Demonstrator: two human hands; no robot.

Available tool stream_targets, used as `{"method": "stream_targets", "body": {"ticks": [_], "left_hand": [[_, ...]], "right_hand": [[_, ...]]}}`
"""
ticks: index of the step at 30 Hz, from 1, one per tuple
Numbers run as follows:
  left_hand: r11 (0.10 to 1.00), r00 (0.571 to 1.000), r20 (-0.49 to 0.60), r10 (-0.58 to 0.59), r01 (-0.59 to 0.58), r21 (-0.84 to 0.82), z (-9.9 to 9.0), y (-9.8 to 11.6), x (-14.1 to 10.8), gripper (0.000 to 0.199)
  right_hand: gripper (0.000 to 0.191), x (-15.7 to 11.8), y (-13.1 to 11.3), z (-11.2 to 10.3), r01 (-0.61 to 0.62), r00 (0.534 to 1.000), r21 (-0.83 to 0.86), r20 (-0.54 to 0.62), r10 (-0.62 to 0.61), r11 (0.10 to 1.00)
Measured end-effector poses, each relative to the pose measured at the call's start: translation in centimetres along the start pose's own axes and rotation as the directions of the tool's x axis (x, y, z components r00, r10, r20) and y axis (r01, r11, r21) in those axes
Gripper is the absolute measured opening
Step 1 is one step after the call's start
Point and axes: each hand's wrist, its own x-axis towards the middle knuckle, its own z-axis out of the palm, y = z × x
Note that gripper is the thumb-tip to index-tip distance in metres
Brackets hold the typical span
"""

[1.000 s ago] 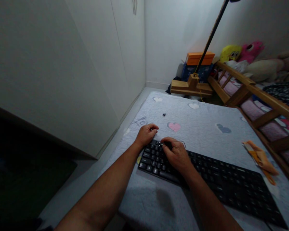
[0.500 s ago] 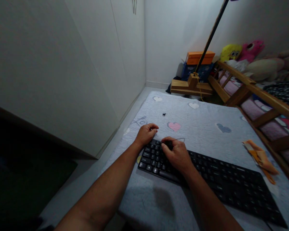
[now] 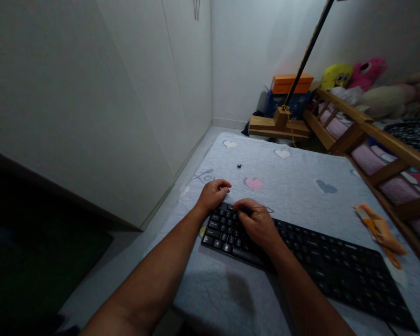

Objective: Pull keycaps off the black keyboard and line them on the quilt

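Observation:
A black computer keyboard [image 3: 339,263] lies at a slant on the bed cover. At its upper left corner rests my left hand [image 3: 214,193], closed in a loose curl with thumb and forefinger near each other. What is inside that curl, if anything, is hidden. Over the keyboard's left part is my right hand [image 3: 257,221], closed on a thin bent wire [image 3: 268,209] whose pointed loop sticks out to the right. My right fingertips are down close to the upper-row keys. Beyond my hands lies a small black piece [image 3: 239,166], perhaps a keycap.
The pale bed cover [image 3: 287,175] has heart prints. An orange-handled tool [image 3: 374,231] lies on an orange cloth [image 3: 387,233] at the right. A wooden rail [image 3: 371,123] borders the right side, a white wardrobe [image 3: 133,93] the left. A wooden stand [image 3: 278,126] is behind.
My right hand has turned slightly and the wire loop shows more, extending farther right. My left hand and the keyboard have barely moved.

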Motion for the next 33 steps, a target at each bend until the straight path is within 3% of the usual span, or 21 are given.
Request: {"method": "stream_targets", "body": {"ticks": [8,17,23,33], "left_hand": [[1.0,1.0,-0.009,-0.001,0.001,-0.009,0.0,0.5,-0.3,0.023],[1.0,1.0,-0.005,-0.01,0.01,0.015,-0.1,0.4,-0.1,0.023],[1.0,1.0,-0.012,-0.001,0.001,-0.011,0.0,0.3,-0.2,0.023],[1.0,1.0,-0.007,-0.005,0.005,-0.019,0.0,0.1,-0.1,0.022]], "right_hand": [[0.025,0.0,-0.3,-0.3,-0.081,0.996,-0.046,0.027,0.083,0.996],[0.02,0.1,-0.2,-0.1,-0.089,0.996,-0.051,0.003,0.089,0.995],[0.018,-0.2,-0.4,0.1,-0.018,1.0,-0.068,0.009,0.019,0.998],[0.016,-0.6,0.2,0.8,0.115,0.993,-0.237,0.003,-0.117,0.965]]}}
